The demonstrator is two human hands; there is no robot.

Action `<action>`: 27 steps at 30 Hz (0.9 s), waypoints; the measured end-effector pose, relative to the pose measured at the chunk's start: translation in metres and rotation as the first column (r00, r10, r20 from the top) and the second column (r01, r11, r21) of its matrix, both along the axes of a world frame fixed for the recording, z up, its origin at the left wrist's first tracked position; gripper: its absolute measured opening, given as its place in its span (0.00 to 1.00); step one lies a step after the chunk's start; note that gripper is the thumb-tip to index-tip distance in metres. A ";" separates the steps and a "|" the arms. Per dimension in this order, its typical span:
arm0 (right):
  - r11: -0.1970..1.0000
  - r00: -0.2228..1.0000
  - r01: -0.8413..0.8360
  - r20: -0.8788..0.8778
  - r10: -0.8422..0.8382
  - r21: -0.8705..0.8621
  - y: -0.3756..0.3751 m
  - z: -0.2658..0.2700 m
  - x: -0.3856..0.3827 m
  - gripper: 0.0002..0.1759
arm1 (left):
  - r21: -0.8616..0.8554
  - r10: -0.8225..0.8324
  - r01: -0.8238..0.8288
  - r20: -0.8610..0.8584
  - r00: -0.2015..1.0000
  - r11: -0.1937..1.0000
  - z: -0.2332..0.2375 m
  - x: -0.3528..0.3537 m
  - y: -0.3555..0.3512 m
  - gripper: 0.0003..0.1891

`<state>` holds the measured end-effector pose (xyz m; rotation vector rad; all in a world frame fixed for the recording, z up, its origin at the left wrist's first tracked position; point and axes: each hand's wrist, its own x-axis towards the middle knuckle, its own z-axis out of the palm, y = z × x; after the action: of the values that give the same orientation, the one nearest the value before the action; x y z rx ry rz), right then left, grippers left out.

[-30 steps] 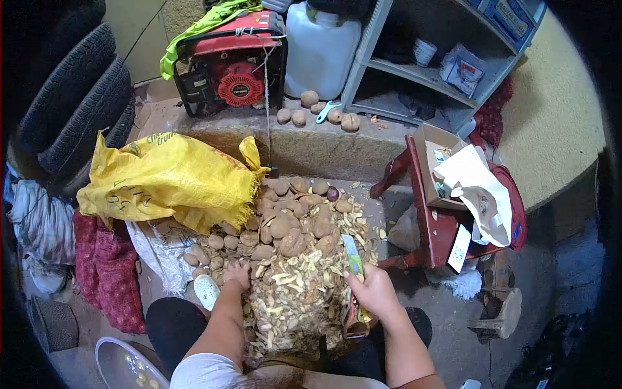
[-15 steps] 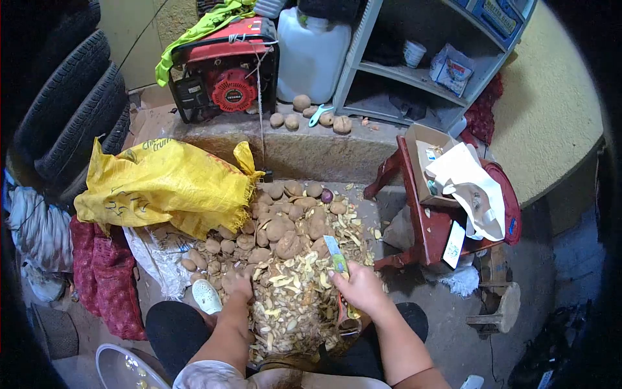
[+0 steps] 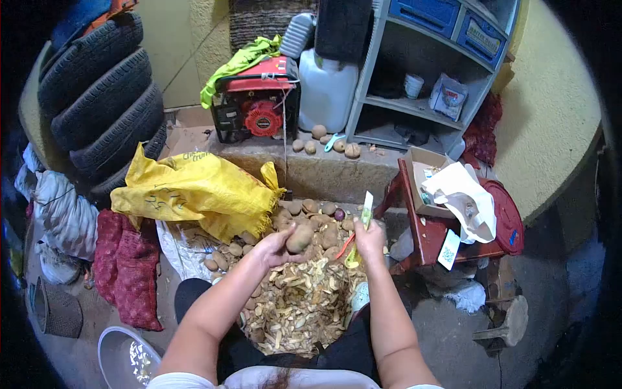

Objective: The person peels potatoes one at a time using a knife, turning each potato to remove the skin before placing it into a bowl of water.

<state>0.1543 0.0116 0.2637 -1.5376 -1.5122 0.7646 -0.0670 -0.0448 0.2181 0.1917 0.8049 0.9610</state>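
Our left hand (image 3: 273,250) is clasping a round brown potato (image 3: 300,238). Just beside it, our right hand (image 3: 370,238) is clenching a pale-bladed knife (image 3: 367,210) — blade upright.

Yellow wall (image 3: 557,110), grey shelf (image 3: 424,111), stacked tyres (image 3: 97,97)

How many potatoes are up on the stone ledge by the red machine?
5. One potato sits by the white jug; two lie left of it; two near the shelf. Others may be hidden.

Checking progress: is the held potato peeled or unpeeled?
Unpeeled: the potato in the left hand shows brown skin over its whole visible side.
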 end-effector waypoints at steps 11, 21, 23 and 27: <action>1.000 0.993 -0.029 -0.111 0.030 0.010 -0.011 0.007 -0.051 0.17 | -0.150 0.180 -0.169 0.064 0.982 0.974 -0.026 0.013 -0.042 0.21; 0.985 0.981 -0.005 -0.189 0.038 0.171 0.002 0.003 -0.061 0.15 | -0.119 0.244 -0.245 -0.022 0.970 0.962 -0.016 0.033 -0.021 0.17; 0.977 0.980 0.010 -0.196 0.033 0.215 -0.001 0.003 -0.063 0.14 | -0.121 0.208 -0.208 -0.013 0.978 0.971 -0.018 0.039 -0.020 0.17; 0.978 0.999 -0.018 -0.024 0.024 0.206 -0.003 -0.006 -0.065 0.15 | -0.196 0.155 -0.184 -0.151 0.976 0.963 -0.018 0.051 -0.021 0.17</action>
<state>0.0897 0.0085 0.2573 -1.3546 -1.5390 0.6174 -0.0156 -0.0663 0.1996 0.0037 1.0535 1.0243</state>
